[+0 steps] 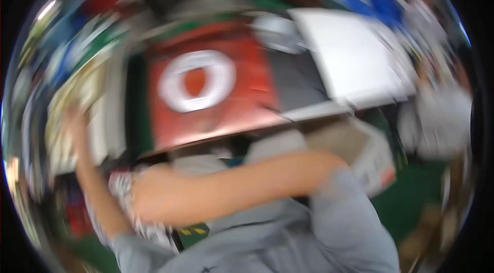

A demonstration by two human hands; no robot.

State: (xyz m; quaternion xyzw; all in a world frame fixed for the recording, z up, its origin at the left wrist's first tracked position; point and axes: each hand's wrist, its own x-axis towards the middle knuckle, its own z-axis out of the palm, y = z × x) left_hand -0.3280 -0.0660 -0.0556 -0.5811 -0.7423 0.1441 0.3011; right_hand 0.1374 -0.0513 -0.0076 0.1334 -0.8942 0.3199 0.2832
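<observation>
Motion blurs the whole view. My left hand (75, 117) is stretched out to the far left, at a pile of cream-coloured flat pieces (85, 85); its fingers are smeared, and whether it grips one cannot be seen. My right forearm crosses in front of my body, with my right hand (152, 193) low on the left. Beside that hand is a white and dark patterned thing (122, 183), too blurred to name. The right fingers are not distinguishable. Ahead of me lies a red sheet (247, 80) with a white ring on it, touched by neither hand.
Right of the red sheet are a dark grey surface (296, 74) and a white stack (350, 56). A clear plastic-looking item (278, 32) lies behind. Below stands an open cardboard box (368, 152). White bags (442, 121) sit at the far right, over green floor (417, 188).
</observation>
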